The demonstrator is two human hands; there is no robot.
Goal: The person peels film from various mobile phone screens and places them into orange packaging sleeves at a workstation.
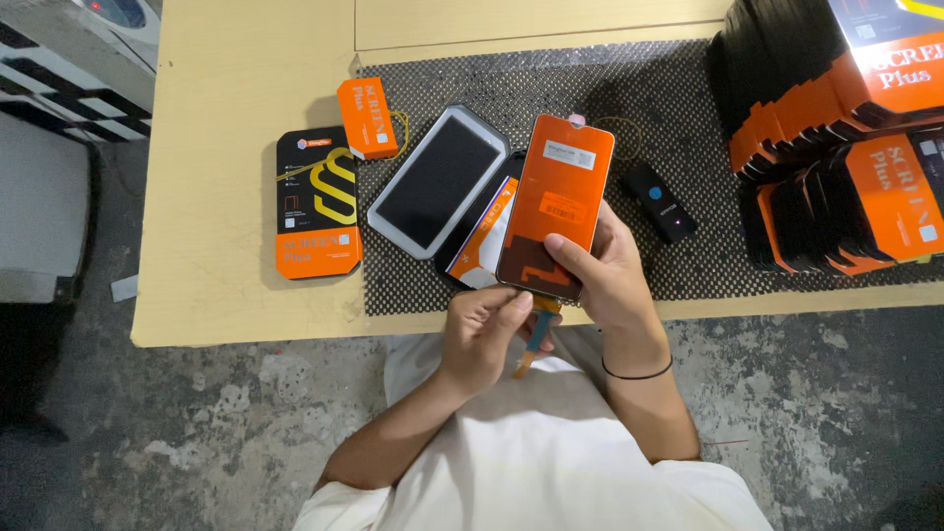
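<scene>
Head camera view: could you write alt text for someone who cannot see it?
Seen from above, a person's right hand holds an orange-backed phone screen panel over a wooden table, while the left hand pinches its flex cable. On a black mesh mat lie a white tray, a small black device and stacked orange-and-black boxes.

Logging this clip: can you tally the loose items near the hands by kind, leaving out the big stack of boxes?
Phone screen panel, held in the hands: 1
Flat orange-and-black box: 1
Small orange box: 1
White foam tray: 1
Small black device: 1
Total: 5
</scene>
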